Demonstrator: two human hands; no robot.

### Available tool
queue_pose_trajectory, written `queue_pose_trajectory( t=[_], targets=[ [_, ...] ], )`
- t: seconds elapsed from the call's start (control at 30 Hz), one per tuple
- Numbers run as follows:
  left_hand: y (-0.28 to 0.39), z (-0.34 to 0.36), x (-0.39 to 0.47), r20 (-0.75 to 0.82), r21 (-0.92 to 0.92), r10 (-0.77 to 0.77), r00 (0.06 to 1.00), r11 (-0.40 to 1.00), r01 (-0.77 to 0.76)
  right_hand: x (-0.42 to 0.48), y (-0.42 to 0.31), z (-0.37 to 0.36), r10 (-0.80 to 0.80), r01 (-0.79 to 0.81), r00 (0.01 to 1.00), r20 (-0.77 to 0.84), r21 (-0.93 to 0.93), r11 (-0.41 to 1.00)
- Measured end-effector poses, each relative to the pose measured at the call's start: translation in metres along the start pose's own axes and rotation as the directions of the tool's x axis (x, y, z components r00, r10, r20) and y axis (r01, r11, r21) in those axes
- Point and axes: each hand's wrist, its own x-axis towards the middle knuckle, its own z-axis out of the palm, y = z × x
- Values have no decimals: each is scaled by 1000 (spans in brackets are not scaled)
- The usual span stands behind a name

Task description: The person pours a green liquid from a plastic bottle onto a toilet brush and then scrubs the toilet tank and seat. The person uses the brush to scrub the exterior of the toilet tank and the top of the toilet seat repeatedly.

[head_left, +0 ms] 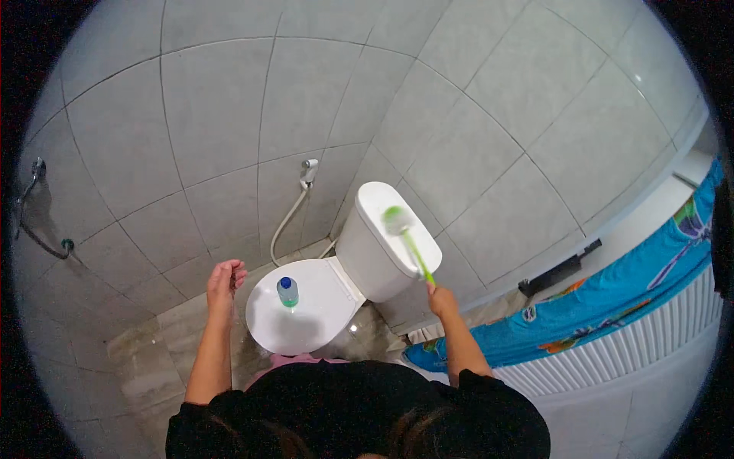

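Observation:
My right hand [442,299] grips the green handle of a toilet brush [416,252]. Its white and green head, blurred, is over the lid of the white toilet cistern [375,198]; whether it touches the lid I cannot tell. On the closed toilet seat lid [327,321] stands a clear plastic bottle [288,292] with a blue cap and some green liquid at the bottom. To the left of the seat, my left hand [225,281] is raised with its fingers loosely curled, and nothing shows in it.
A white bidet sprayer [309,169] hangs on the grey tiled wall, its hose [284,221] running down behind the toilet. Far left is a metal wall fitting with a hose [28,212]. At right, a blue patterned cloth [602,310] drapes beside a white ribbed panel [631,344].

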Motion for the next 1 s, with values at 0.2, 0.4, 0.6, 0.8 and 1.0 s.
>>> queue_pose_trajectory(
  t=[0.2,0.4,0.6,0.8,1.0],
  targets=[
    [0,9,9,147,-44,-41,988,998,48,-19,-7,16,-34,32,999,-12,-87,996],
    [1,5,13,246,-22,-41,968,999,48,-18,-13,28,118,-114,991,-68,54,992],
    [-4,-11,14,256,-107,-86,963,987,116,-53,-4,17,276,-273,961,-22,89,958],
    [-5,-16,14,232,-104,-94,968,987,121,-97,-1,14,164,-166,985,45,33,986],
    [-2,7,1,188,-145,-51,981,986,79,-91,-3,23,122,-121,993,-6,81,989]
  ],
)
